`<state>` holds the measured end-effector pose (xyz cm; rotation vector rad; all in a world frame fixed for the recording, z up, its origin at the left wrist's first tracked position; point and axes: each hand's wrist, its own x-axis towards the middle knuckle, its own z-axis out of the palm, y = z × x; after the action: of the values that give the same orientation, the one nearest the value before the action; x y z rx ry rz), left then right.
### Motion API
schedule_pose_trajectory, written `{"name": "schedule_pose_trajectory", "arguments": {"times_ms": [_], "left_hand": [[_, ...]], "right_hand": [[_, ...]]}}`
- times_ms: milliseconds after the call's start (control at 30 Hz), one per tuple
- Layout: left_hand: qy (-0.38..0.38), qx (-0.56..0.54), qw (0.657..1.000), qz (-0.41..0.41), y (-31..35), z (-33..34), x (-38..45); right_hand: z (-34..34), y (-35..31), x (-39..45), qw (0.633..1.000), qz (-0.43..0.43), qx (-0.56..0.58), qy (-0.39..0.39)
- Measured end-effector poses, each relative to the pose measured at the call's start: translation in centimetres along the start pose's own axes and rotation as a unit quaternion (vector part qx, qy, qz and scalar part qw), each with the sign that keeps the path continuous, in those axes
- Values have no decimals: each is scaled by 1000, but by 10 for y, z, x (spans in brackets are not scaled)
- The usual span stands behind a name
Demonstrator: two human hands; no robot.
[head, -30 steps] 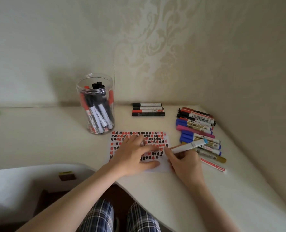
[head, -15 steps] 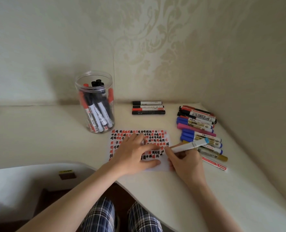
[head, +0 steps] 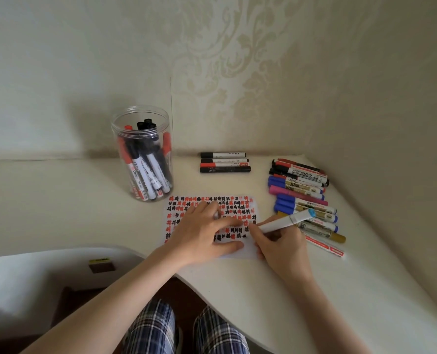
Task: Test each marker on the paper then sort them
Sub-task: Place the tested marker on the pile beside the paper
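Note:
A small white paper (head: 176,213) full of red and black test marks lies on the cream desk. My left hand (head: 202,233) lies flat on it with fingers spread, pressing it down. My right hand (head: 278,246) grips a white marker (head: 284,222) with a light blue end cap, its tip down on the paper's lower right corner. A clear jar (head: 146,154) of red and black markers stands behind the paper to the left. Several black and red markers (head: 225,162) lie in a row at the back. A pile of mixed markers (head: 301,195) lies to the right.
Papered walls close the desk in at the back and the right. The desk's (head: 314,302) curved front edge runs beneath my forearms, with my plaid-trousered knees under it. A red-and-white marker (head: 324,247) lies alone just right of my right hand.
My hands stay on the paper. The marker in my right hand has shifted only slightly at the lower right corner. The camera view has tilted a little.

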<state>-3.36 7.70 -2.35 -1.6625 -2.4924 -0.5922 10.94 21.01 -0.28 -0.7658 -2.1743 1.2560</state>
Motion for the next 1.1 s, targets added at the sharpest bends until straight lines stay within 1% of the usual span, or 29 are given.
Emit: {"name": "schedule_pose_trajectory", "arguments": {"times_ms": [167,333,367,400,433,467,500,533,667,767,800,867,933,1100], "left_hand": [[6,-2,1000,2,-1,1,0],[-14,-6,1000,-1,-1,1,0],[-12,-20,1000,-5,-1,1,0],[-13,-66,998,-21,-1,1,-1],[-12,-142,988,-54,0,-2,-2],[-8,-225,970,-91,-2,-4,-2],[-3,-281,952,-118,-4,-5,-3],[7,-305,944,-130,-6,-7,-4],[38,-359,923,-133,-13,-9,-7],[67,-415,896,-145,-17,-12,-7],[76,-432,885,-152,-18,-13,-7],[85,-450,874,-162,-18,-14,-7],[83,-461,869,-162,-18,-14,-6],[90,-466,869,-140,-15,-17,-7]], "right_hand": [[0,0,1,1000,2,10,4],[0,0,-1,1000,4,4,7],[-1,0,0,1000,12,8,9],[-2,0,1,999,26,21,15],[-4,0,1,998,43,43,25],[-6,-2,1,995,59,69,37],[-8,-4,1,992,67,90,49],[-9,-6,1,990,68,108,55],[-11,-21,4,982,77,171,25],[-6,-33,10,956,112,273,-5],[-2,-36,11,952,124,281,-14],[8,-40,13,955,137,262,-20],[15,-40,15,958,153,241,-9],[26,-39,19,967,161,200,4]]}}
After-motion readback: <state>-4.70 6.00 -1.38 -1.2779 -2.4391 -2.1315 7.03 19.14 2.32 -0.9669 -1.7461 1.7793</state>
